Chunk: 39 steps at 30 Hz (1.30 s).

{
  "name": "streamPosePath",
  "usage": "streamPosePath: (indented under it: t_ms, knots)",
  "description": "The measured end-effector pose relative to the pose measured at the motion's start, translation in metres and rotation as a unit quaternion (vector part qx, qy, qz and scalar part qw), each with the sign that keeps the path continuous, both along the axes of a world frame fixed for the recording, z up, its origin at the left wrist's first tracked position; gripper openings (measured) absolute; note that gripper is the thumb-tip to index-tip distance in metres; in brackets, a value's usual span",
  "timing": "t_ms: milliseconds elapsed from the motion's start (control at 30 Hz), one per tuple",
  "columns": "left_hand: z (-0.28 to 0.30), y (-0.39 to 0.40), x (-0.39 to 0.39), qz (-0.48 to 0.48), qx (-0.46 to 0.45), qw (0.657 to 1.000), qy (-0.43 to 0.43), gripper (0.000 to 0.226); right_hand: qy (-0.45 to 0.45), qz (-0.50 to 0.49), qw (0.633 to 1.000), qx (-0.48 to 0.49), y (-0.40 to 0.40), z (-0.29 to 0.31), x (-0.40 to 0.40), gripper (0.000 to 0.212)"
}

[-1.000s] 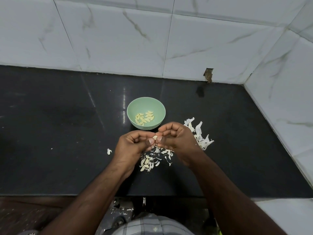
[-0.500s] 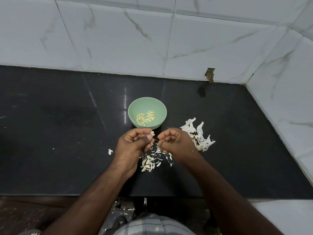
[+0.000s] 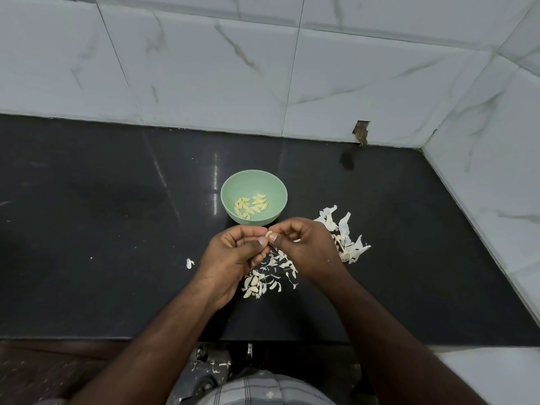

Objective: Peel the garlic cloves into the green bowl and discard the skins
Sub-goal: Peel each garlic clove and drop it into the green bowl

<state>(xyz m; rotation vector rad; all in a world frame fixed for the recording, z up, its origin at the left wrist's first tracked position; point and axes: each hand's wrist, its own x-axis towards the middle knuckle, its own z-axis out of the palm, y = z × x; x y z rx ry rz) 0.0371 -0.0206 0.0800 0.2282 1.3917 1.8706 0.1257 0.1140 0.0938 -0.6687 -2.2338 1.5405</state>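
Observation:
A green bowl (image 3: 253, 178) stands on the black counter and holds several peeled garlic cloves (image 3: 251, 206). Just in front of it my left hand (image 3: 233, 255) and my right hand (image 3: 304, 247) meet, and both pinch one small garlic clove (image 3: 268, 233) between fingertips and thumbs. Under my hands lies a heap of unpeeled cloves (image 3: 253, 285) mixed with thin skin scraps (image 3: 280, 263). A bigger pile of white skins (image 3: 346, 236) lies to the right of my right hand.
The black counter (image 3: 102, 229) meets white marble-look tiled walls at the back and on the right. One stray skin flake (image 3: 190, 263) lies left of my left hand. A chipped hole (image 3: 361, 132) shows low in the back wall. The counter's front edge runs below my forearms.
My hands were apart half a second ago, the left one holding the clove alone. Now the right hand has come back and both pinch the clove.

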Motion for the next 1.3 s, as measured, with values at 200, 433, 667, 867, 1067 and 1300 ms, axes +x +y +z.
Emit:
streamPosePath:
  t_ms: [200, 433, 667, 867, 1067, 1300]
  knots:
    - [0.0014, -0.0010, 0.0019, 0.009, -0.060, 0.991, 0.116, 0.013, 0.011, -0.028, 0.997, -0.076, -0.0061, -0.0022, -0.0011, 0.009]
    - [0.0005, -0.0018, 0.0021, -0.006, -0.051, 0.989, 0.142, 0.013, 0.025, -0.034, 0.971, -0.234, -0.0042, -0.0024, 0.0039, 0.013]
    - [-0.0010, -0.0001, 0.0035, -0.001, -0.062, 0.985, 0.162, 0.012, 0.019, -0.041, 0.958, -0.285, -0.0014, 0.0006, 0.0045, 0.007]
    - [-0.0040, 0.0007, 0.0015, 0.002, -0.102, 0.977, 0.189, 0.013, 0.023, -0.013, 0.975, -0.219, 0.0015, 0.0003, 0.0039, 0.010]
    - [0.0027, 0.0001, 0.0031, 0.004, -0.076, 0.990, 0.119, 0.008, 0.050, -0.006, 0.975, -0.216, 0.0002, -0.0026, 0.0060, 0.017]
    - [0.0033, -0.0005, 0.0020, -0.021, -0.073, 0.997, -0.011, 0.009, 0.076, -0.008, 0.989, -0.125, -0.0026, -0.0066, 0.0059, 0.022]
